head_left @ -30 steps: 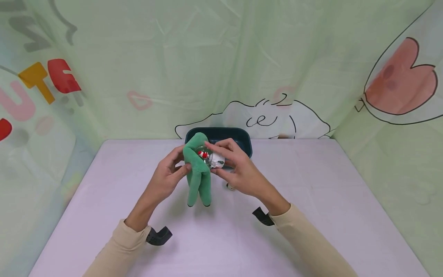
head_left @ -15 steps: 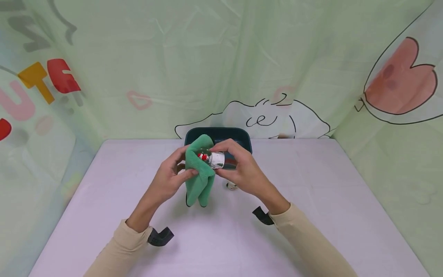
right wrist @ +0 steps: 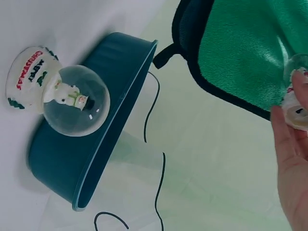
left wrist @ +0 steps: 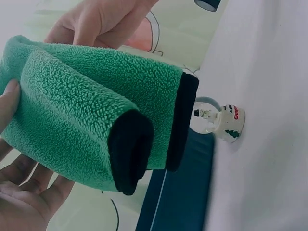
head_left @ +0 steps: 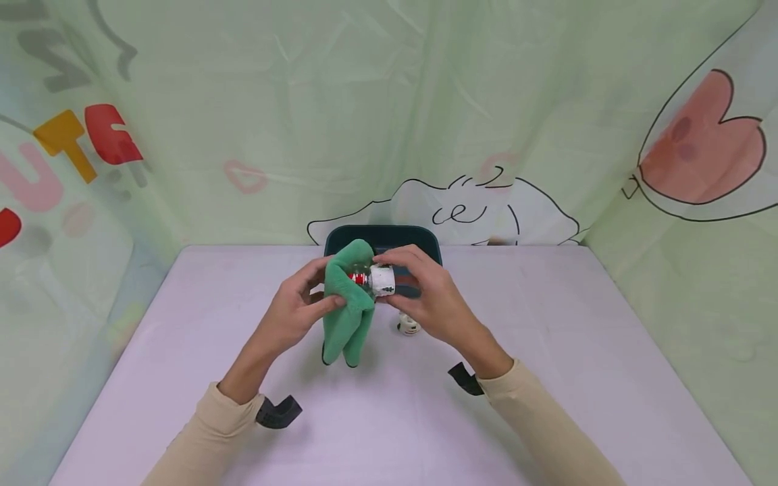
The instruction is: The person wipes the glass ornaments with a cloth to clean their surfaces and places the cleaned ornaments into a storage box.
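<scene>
In the head view my left hand [head_left: 298,304] grips a plush green cloth [head_left: 345,320], thumb in front and fingers behind. The cloth, dark-edged in the left wrist view, lies folded against the glass dome of a small snow globe with a red figure inside. My right hand [head_left: 440,297] pinches the globe's white base [head_left: 383,280] between thumb and fingers, holding it sideways above the table. Part of the dome is hidden by the cloth. A second snow globe [right wrist: 77,100], with a snowman inside and a lettered white base, stands upright on the table below the hands.
Behind the hands a dark teal bin [head_left: 389,229] stands at the table's far edge, close behind the second globe. A pale cloth covers the table [head_left: 389,418]. Printed green curtains [head_left: 273,101] hang at the back and on both sides.
My left thumb has moved right, folding the cloth closer over the dome. My right fingers have shifted their hold on the white base. More of the standing globe now shows.
</scene>
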`<action>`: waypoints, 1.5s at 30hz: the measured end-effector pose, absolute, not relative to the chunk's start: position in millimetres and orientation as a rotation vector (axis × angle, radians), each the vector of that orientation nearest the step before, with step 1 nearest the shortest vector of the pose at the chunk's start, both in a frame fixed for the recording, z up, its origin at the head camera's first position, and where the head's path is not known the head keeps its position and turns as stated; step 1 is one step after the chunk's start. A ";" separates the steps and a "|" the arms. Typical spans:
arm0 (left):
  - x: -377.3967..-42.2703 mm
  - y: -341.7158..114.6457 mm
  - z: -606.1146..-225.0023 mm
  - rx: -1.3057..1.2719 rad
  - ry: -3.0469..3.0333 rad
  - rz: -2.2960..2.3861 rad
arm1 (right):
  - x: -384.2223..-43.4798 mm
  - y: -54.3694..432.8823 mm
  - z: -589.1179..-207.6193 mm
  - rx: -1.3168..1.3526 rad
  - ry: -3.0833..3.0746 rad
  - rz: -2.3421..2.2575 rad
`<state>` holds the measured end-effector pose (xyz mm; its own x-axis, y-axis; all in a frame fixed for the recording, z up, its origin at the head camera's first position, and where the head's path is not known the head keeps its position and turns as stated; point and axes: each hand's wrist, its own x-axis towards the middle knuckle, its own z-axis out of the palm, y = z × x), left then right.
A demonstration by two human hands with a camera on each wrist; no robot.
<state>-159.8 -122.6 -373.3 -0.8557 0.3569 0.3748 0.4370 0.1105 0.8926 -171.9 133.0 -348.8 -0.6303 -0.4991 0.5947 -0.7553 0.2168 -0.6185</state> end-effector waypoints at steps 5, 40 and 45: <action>-159.9 -120.3 -373.7 -0.828 -2.260 -1.905 | -174.5 133.4 -351.0 1.212 -2.161 1.414; -164.1 -119.7 -366.9 -0.881 -2.048 -1.865 | -170.9 128.3 -334.2 0.957 -2.359 1.891; -163.7 -121.2 -364.9 -0.835 -2.041 -1.950 | -171.0 125.3 -335.9 1.051 -2.290 1.719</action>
